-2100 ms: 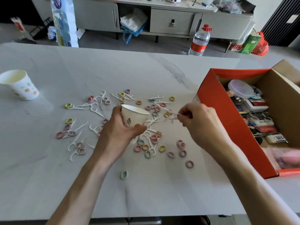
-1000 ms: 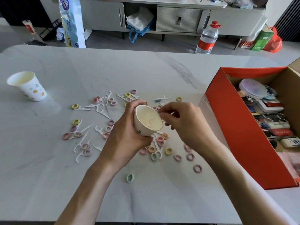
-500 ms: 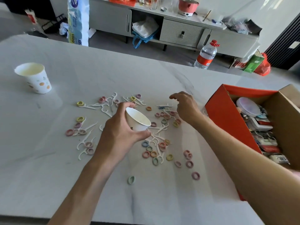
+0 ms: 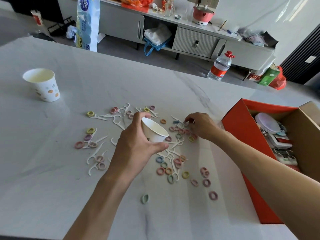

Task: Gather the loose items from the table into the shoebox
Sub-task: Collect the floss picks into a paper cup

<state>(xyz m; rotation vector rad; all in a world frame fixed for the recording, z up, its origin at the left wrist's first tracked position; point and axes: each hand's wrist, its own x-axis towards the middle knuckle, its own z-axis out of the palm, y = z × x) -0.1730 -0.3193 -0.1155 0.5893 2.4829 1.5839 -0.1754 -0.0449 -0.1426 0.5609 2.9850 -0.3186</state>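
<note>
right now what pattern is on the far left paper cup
The paper cup is white with orange dots; head view.

The shoebox [image 4: 242, 135] runs off the right edge; the right hand [image 4: 201, 126] covers whatever it touches.

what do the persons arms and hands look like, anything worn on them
Both forearms are bare, with no sleeves in view up to the frame edge. The left hand and the right hand wear no gloves. No watch, bracelet or ring shows on either wrist or hand, and there are no markings or bandages.
</note>
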